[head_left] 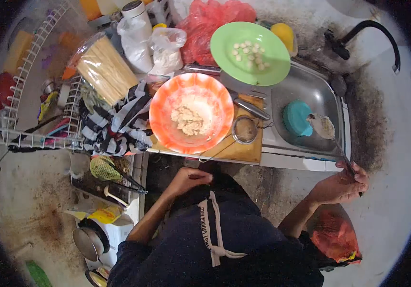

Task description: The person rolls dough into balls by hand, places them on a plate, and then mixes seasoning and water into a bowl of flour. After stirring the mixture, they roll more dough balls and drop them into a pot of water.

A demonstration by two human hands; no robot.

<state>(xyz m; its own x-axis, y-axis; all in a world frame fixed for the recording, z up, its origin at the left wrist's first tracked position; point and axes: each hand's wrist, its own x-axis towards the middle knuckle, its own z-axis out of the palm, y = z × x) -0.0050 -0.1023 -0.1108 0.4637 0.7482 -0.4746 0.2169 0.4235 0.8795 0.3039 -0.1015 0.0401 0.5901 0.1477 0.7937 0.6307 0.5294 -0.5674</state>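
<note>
My right hand (343,184) grips the dark handle of a spoon (333,136) out to the right. Pale, lumpy batter clings to the spoon's bowl end, which hangs over the sink next to a turquoise bowl-like item (297,117). Close to my apron, below the counter edge, my left hand (193,179) is closed with its fingers pressed together; whatever they may hold is hidden. In front of it sits an orange-and-white scalloped bowl (160,115) with a clump of pale dough (188,120). A green plate (224,60) carries several small white rounds (249,51).
A small strainer (245,130) and a knife (253,109) lie on the wooden board (248,154). Behind stand bags of white powder (168,48), a noodle-like pack (106,69) and red plastic bags (205,28). The metal sink (327,93) has a black faucet (375,24); a wire rack (23,71) is left.
</note>
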